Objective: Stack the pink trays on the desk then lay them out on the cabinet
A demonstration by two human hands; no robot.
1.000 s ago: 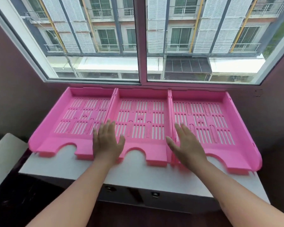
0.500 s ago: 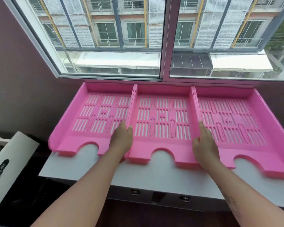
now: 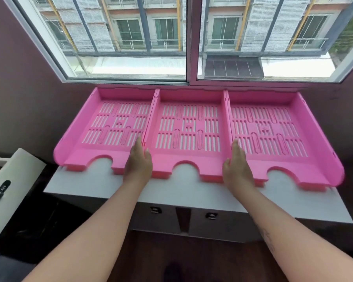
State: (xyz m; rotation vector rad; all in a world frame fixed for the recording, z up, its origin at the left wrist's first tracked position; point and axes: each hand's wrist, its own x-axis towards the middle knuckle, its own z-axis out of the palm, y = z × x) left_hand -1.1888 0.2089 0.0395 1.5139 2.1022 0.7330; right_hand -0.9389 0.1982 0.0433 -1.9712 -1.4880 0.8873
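Observation:
Three pink slotted trays lie side by side on the white cabinet top (image 3: 183, 192) under the window: the left tray (image 3: 118, 123), the middle tray (image 3: 189, 127) and the right tray (image 3: 267, 129), their side walls touching. My left hand (image 3: 138, 165) clasps the seam between the left and middle trays, fingers in the left tray and thumb on the middle tray's side. My right hand (image 3: 237, 169) clasps the seam between the middle and right trays in the same way. Both hands sit near the trays' front edges.
The window (image 3: 130, 37) and its sill run right behind the trays. Dark walls close in on both sides. A white case with a black lock (image 3: 8, 190) stands low at the left. Two drawer latches (image 3: 155, 210) show on the cabinet front.
My hands went from lying flat and spread on the tray floors to clasping the two seams beside the middle tray. The trays stay in a row; the view has shifted.

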